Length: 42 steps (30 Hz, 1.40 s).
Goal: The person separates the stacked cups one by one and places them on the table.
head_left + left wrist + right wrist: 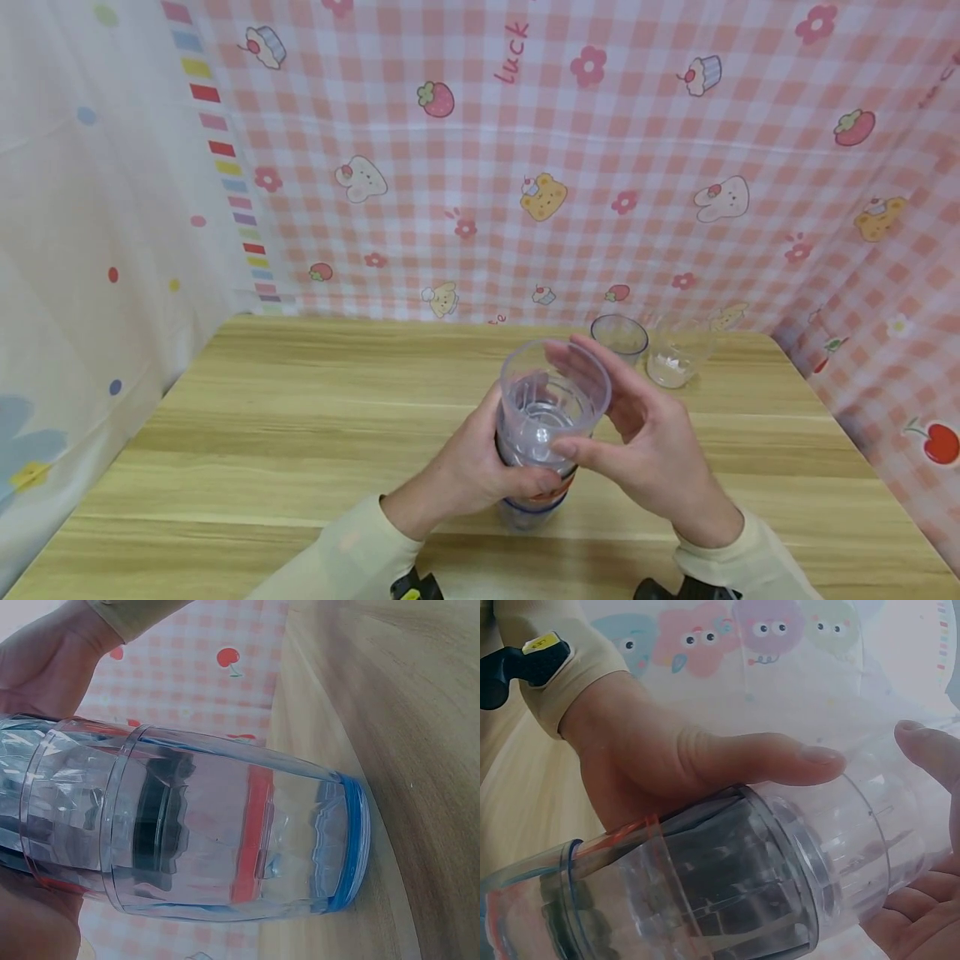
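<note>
A stack of nested clear plastic cups [528, 500] stands upright in front of me, with black, red-orange and blue bands showing through the walls. My left hand [472, 471] grips the stack around its upper part, thumb across the front. At the top is a colourless clear cup [540, 417], mouth upward. My right hand [660, 454] holds this top cup between the thumb in front and the fingers behind. In the left wrist view, the blue-ringed base [356, 844] is close to the tabletop; whether it touches I cannot tell.
Toward the back right of the wooden table [337, 400] stand a clear cup with a dark blue rim [618, 333] and a colourless clear cup [671, 367]. Patterned cloth [480, 167] hangs behind the table and along both sides.
</note>
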Available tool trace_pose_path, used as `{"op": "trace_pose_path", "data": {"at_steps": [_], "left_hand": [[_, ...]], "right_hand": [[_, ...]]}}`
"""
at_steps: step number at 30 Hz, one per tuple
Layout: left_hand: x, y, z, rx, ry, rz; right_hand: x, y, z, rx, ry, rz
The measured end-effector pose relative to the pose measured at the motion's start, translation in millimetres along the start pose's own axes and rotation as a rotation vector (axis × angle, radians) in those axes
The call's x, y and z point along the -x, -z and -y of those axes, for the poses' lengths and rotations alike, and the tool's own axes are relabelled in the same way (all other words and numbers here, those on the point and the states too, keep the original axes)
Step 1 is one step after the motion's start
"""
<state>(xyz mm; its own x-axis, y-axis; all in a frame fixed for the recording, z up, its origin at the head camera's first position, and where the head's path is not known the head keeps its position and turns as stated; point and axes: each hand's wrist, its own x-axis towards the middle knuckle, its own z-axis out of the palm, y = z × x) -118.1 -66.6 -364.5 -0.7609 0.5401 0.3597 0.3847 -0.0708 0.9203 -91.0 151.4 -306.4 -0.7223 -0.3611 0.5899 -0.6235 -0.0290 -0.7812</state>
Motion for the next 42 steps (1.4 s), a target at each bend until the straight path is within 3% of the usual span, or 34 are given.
{"op": "trace_pose_path", "data": {"at_steps": [9, 14, 19, 33, 42], "left_hand": [[0.0, -0.7, -0.3, 0.007, -0.008, 0.007], [1.5, -0.4, -2.4, -0.003, 0.007, 0.009], [2.3, 0.1, -1.6, 0.0, 0.028, 0.006], [1.5, 0.2, -1.9, 0.01, 0.016, 0.003], [1.3, 0.1, -3.2, 0.02, 0.002, 0.005]], "right_hand": [[-4.7, 1.7, 8.3, -0.012, -0.004, -0.011], [-8.2, 2.9, 9.7, -0.044, 0.057, -0.014], [-9.4, 5.1, 10.8, -0.037, 0.069, -0.018], [-18.8, 11.7, 19.5, -0.135, 0.18, -0.076], [-19.7, 15.9, 22.4, -0.11, 0.135, -0.161]]}}
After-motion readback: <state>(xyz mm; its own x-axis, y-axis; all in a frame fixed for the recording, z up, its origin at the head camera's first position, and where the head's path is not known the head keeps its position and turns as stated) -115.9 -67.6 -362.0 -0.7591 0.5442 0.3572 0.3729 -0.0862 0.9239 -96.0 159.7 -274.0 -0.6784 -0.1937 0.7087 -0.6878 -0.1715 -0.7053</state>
